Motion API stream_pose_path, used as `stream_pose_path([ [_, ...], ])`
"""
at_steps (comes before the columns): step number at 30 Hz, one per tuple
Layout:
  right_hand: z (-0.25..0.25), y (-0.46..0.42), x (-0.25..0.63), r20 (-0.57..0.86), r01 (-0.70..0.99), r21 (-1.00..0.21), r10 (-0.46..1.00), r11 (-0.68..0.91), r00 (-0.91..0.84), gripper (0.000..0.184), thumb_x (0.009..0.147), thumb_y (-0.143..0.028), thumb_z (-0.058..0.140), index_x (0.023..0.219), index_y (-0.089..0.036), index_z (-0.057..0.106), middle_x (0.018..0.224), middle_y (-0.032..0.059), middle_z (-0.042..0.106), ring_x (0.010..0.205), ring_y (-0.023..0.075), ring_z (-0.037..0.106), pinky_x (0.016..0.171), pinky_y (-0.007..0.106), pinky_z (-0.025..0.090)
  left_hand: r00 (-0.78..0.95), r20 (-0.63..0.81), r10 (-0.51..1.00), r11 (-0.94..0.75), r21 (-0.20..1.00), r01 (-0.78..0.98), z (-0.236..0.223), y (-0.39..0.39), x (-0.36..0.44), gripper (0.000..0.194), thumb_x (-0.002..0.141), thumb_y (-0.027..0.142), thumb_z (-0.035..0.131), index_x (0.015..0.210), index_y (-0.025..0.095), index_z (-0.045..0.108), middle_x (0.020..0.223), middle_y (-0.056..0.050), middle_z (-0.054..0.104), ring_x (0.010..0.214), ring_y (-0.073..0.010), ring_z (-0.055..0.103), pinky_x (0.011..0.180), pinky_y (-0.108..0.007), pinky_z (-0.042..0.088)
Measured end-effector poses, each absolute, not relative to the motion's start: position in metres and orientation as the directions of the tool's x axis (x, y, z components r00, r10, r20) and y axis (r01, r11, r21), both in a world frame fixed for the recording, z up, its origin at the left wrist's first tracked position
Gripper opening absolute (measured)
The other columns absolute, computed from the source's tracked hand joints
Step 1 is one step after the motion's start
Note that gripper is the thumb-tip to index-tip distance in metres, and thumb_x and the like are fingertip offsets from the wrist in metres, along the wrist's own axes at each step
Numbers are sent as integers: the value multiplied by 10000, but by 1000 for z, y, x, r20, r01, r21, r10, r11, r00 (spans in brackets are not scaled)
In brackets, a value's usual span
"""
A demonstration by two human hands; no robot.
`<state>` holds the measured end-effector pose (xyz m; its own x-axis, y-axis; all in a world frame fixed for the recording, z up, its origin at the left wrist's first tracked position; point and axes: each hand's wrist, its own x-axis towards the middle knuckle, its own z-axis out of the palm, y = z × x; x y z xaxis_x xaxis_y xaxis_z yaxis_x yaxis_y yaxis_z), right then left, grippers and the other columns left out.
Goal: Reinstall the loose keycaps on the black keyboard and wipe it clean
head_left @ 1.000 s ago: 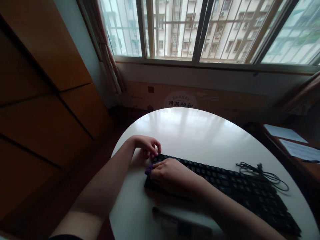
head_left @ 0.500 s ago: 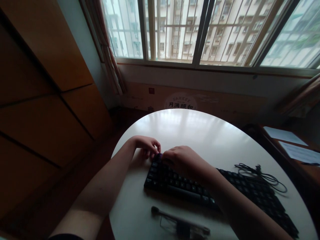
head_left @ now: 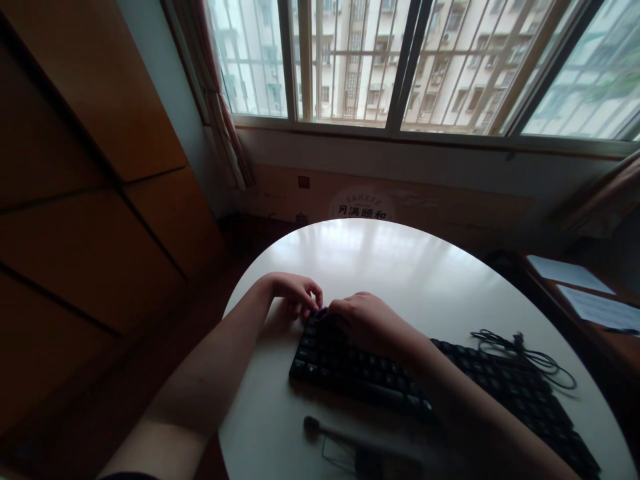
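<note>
1. From where I stand, the left hand [head_left: 296, 292] is at the far left corner of the keyboard, its fingers curled with the tips at the edge; I can't tell whether they actually grip it or only rest there.
2. The right hand [head_left: 367, 320] lies over the top left keys, palm down, its fingers bent and pinched on a purple cloth [head_left: 323, 311]. Only a small bit of that cloth peeks out between the two hands.
3. The hands are very close together; whether they touch, I can't say.
4. The black keyboard [head_left: 350, 370] lies flat under the right hand, running off to the right and nearer the person, with the right forearm crossing above its middle.
5. Nearer the person than the right hand, a brush [head_left: 313, 425] lies on the table, its handle blurred, beside a dark object too dim to make out.
6. Well to the right of both hands, a coiled black cable [head_left: 537, 363] rests at the keyboard's far edge.
7. Beyond the hands, the white round table [head_left: 380, 260] stretches bare and shiny toward the barred window [head_left: 350, 80].
8. Far left of the left hand stands a brown cabinet [head_left: 65, 200].
</note>
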<state>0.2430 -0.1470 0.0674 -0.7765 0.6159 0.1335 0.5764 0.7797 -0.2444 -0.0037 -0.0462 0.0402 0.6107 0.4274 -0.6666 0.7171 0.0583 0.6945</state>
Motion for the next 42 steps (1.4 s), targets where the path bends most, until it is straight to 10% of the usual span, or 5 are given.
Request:
stream_pose_path([
  [42, 62, -147, 244, 48, 636, -208, 657, 743, -752, 333, 861, -182, 524, 1108, -253, 736, 891, 41, 667, 708, 160, 599, 630, 279, 356, 585, -678, 445, 66, 677, 733, 39, -46, -4, 493, 729, 588, 774, 1017, 210, 641, 723, -13, 723, 563, -170, 677, 489, -236, 505],
])
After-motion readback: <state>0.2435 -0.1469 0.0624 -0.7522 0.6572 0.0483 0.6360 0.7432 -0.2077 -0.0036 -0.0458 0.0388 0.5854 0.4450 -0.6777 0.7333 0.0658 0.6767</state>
